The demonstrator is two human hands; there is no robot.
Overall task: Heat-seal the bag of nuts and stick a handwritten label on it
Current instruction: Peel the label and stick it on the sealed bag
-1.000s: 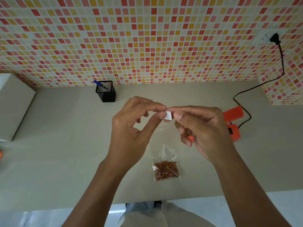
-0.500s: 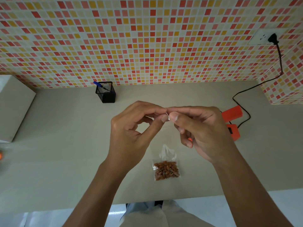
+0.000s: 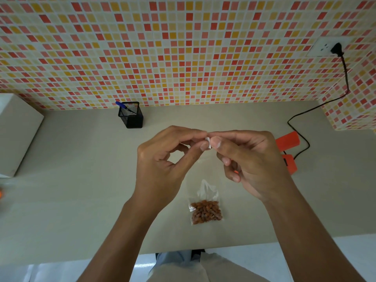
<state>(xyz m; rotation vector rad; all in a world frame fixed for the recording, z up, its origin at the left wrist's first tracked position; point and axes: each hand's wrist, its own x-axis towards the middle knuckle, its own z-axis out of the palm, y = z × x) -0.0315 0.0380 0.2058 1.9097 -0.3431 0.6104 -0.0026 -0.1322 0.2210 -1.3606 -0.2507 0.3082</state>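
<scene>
Pinching a small white label [image 3: 208,141], our left hand [image 3: 160,163] and right hand [image 3: 256,159] meet thumb-to-forefinger over the table [image 3: 81,190]; the remaining fingers curl loosely and hold nothing. We judge the label featherlight, limp and prone to curl, so it is best kept by its edges; whether its backing is off we cannot tell. The bag [image 3: 206,212] lies flat on the table, nearer us than both hands and between the wrists; its thin clear film looks slippery, with nuts bunched at the near end; we would steady it by the empty film above them.
</scene>
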